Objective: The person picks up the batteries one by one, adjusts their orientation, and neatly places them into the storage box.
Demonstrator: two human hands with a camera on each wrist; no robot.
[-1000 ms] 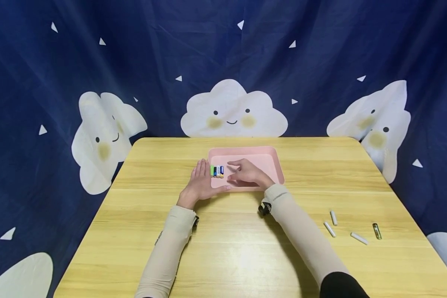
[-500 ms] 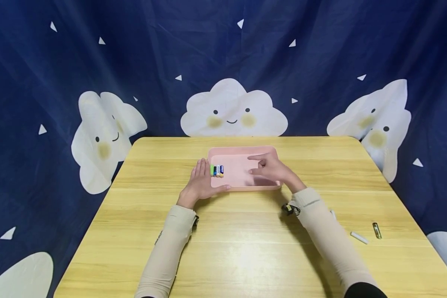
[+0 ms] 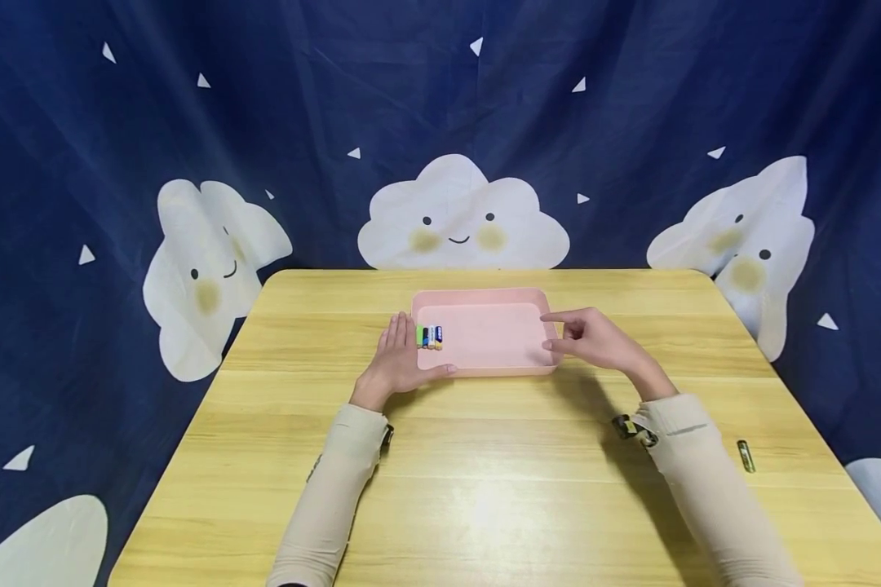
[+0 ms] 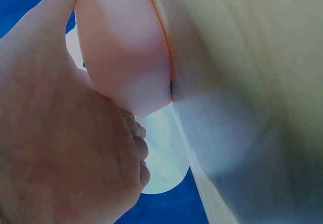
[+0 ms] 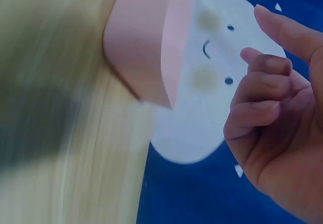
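Batteries [image 3: 429,337], four in a row, lying side by side at the left end of a pink tray [image 3: 495,336], roughly midway between its far and near corners. Set close to the far edge of a wooden tabletop [image 3: 477,497], near the middle of that edge. Just beside the row, a left hand [image 3: 396,359], laid flat over the tray's left edge with fingers straight and together, thumb spread wide along the near edge. At the right edge of the tray, a right hand [image 3: 595,338], index finger and thumb extended with a gap between, other fingers curled toward the palm; contact with the rim impossible to tell. Toward the tabletop's right edge, well apart from the tray, a lone dark battery [image 3: 745,456]. Behind, a navy curtain [image 3: 440,90] printed with smiling white clouds [image 3: 458,220].
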